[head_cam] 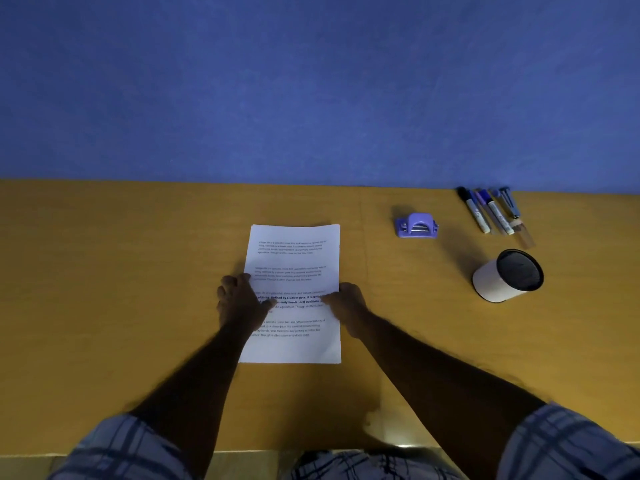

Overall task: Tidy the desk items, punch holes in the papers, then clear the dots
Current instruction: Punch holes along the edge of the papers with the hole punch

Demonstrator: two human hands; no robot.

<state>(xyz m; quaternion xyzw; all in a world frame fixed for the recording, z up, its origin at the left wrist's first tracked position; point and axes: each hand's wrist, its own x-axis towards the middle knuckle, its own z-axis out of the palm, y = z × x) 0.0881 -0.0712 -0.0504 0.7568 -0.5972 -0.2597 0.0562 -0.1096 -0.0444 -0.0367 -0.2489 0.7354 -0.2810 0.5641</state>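
A stack of white printed papers lies in the middle of the wooden desk. My left hand rests on the stack's left edge, fingers curled over it. My right hand presses on the right edge, thumb on the sheet. Both hands hold the papers flat on the desk. A purple hole punch sits to the right of the papers, apart from both hands.
Several markers and pens lie side by side at the back right, with a clear ruler beside them. A white cup with a dark inside lies tipped on its side. A blue wall rises behind the desk.
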